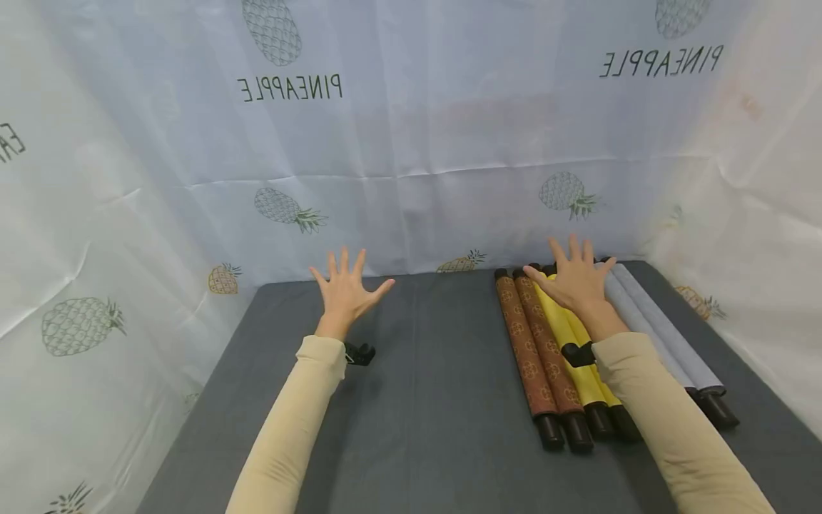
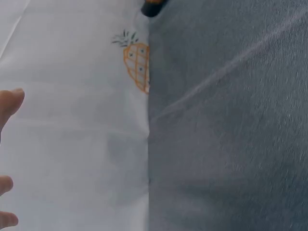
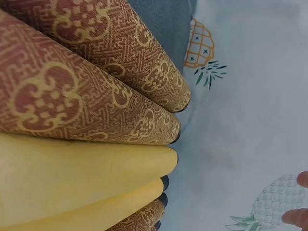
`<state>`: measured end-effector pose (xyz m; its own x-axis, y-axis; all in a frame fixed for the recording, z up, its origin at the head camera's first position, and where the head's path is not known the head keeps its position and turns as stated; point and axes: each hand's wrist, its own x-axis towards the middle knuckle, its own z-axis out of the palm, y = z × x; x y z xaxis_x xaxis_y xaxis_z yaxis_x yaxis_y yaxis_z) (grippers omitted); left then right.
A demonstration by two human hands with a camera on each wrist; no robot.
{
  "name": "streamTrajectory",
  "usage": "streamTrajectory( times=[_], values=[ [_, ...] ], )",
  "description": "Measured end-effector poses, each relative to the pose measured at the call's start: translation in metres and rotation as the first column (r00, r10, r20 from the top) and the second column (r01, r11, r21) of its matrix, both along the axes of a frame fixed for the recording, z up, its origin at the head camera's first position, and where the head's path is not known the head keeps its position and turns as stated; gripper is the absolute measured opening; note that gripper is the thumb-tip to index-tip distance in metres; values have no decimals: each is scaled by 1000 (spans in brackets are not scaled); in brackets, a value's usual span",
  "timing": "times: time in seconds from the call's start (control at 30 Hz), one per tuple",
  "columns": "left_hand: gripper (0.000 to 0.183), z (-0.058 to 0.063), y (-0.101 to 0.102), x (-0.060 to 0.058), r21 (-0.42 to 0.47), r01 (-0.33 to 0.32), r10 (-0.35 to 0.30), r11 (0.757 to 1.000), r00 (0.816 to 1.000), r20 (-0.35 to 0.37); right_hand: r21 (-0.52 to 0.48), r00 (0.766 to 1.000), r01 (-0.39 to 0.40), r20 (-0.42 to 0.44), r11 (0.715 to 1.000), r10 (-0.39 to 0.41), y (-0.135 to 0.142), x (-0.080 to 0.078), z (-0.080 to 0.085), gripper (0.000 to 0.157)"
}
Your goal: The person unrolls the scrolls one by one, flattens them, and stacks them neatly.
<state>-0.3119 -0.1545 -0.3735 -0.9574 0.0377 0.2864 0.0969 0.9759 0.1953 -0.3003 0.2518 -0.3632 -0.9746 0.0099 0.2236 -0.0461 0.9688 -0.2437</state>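
Observation:
My left hand (image 1: 344,294) is raised over the left part of the table, fingers spread and straight, holding nothing. In the left wrist view only some fingertips (image 2: 10,101) show at the left edge. My right hand (image 1: 576,284), also spread and holding nothing, hovers above the far ends of several scroll-like rolls. Two brown patterned rolls (image 1: 523,343) lie leftmost, with yellow rolls (image 1: 560,335) beside them and light grey rolls (image 1: 671,332) at the right. All have dark rod ends. The right hand and sleeve hide part of the row; another brown patterned roll (image 3: 142,217) shows below the yellow.
A dark grey cloth (image 1: 443,385) covers the table. White curtains (image 1: 411,128) printed with pineapples hang behind and at both sides, meeting the table's far edge. A black device (image 1: 361,354) sits at the left wrist, another black device (image 1: 578,354) at the right.

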Motion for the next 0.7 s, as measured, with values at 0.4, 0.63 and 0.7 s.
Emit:
streamTrajectory(
  times=[0.4, 0.63, 0.7],
  values=[
    [77, -16, 26, 13, 19, 99, -98, 995, 995, -25, 9, 987, -139, -75, 990, 139, 0, 14, -9, 63],
    [64, -29, 45, 25, 38, 170, -168, 985, 984, -66, -42, 981, -183, -67, 982, 180, 0, 21, -17, 55],
    [61, -32, 51, 30, 46, 192, -188, 980, 979, -77, -59, 982, -183, -52, 981, 180, -1, 24, -18, 53]
  ],
)
